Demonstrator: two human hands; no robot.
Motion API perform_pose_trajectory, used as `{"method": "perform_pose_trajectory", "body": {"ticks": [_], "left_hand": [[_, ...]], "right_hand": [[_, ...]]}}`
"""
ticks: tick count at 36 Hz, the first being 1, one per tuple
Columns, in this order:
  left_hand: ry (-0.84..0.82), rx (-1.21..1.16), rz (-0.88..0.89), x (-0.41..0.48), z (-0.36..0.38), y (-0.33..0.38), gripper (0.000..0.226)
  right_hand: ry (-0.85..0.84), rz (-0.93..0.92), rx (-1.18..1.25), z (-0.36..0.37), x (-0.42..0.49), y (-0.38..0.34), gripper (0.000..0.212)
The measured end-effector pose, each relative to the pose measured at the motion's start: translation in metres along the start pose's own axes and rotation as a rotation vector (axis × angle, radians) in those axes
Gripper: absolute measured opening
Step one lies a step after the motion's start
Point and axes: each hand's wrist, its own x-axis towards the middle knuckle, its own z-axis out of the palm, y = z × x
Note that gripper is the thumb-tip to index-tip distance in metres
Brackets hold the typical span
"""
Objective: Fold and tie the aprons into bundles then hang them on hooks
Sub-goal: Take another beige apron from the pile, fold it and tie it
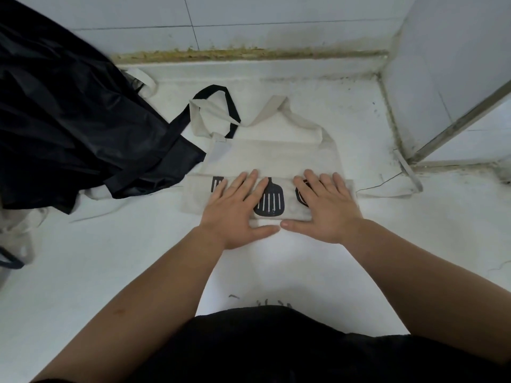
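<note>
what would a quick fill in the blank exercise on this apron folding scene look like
1. The dark apron lies heaped to the ____ of the cream apron.
2. Between the left hand and the right hand, the print shows a black slotted ____.
3. Both hands press on the cream apron with fingers ____, not curled.

Missing words: left; spatula; straight

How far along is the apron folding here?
Early. The cream apron is partly folded; the left hand and right hand press flat on that fold. Its straps lie loose, so tying and hanging are left. The black apron sits unfolded in a heap.
</note>
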Motion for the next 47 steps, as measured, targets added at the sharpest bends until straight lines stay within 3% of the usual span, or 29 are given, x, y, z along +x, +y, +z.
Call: {"method": "perform_pose_trajectory", "body": {"ticks": [3,6,9,13,17,21,24,27,30,32,34,36,38,41,47], "left_hand": [[-0.033,-0.035,0.004,0.000,-0.014,-0.003,0.099],[-0.056,0.002,0.029,0.001,-0.031,-0.002,0.082],[-0.100,-0.059,-0.028,0.005,-0.051,0.001,0.055],[-0.315,-0.116,-0.106,0.019,-0.075,0.002,0.027],[-0.423,-0.243,-0.149,0.030,-0.092,-0.002,0.023],[-0.433,-0.318,-0.174,0.041,-0.097,-0.010,0.020],[-0.362,-0.288,-0.181,0.050,-0.092,-0.020,0.030],[-0.234,-0.161,-0.173,0.055,-0.085,-0.027,0.034],[-0.104,0.181,-0.128,0.059,-0.077,-0.024,0.036],[0.051,0.298,-0.032,0.059,-0.062,-0.019,0.036],[0.154,0.212,0.077,0.053,-0.044,-0.011,0.046],[0.121,0.051,0.130,0.045,-0.030,0.004,0.064],[0.022,-0.024,0.067,0.040,-0.018,0.016,0.074],[0.018,0.026,0.027,0.039,-0.005,0.014,0.074],[0.080,0.182,-0.073,0.027,-0.004,-0.030,0.071]], "right_hand": [[0.008,-0.023,0.058,-0.006,-0.003,0.002,0.116],[0.032,-0.026,0.130,-0.016,-0.005,0.005,0.119],[0.023,-0.032,0.230,-0.035,-0.005,0.004,0.078],[-0.129,-0.072,0.274,-0.057,-0.007,0.001,0.025],[-0.213,-0.020,0.264,-0.071,-0.002,0.004,0.015],[-0.281,0.016,0.248,-0.083,0.014,0.014,0.020],[-0.246,0.045,0.182,-0.088,0.024,0.025,0.014],[-0.213,0.067,0.088,-0.086,0.032,0.033,0.032],[-0.157,0.119,0.035,-0.081,0.035,0.031,0.036],[-0.089,0.134,-0.104,-0.077,0.037,0.026,0.037],[0.019,0.146,-0.222,-0.068,0.037,0.020,0.038],[0.185,0.118,-0.232,-0.053,0.035,0.012,0.038],[0.330,0.044,-0.141,-0.036,0.032,0.002,0.042],[0.132,0.070,0.017,-0.019,0.023,-0.013,0.080],[0.105,0.122,0.040,-0.006,0.023,-0.010,0.089]]}}
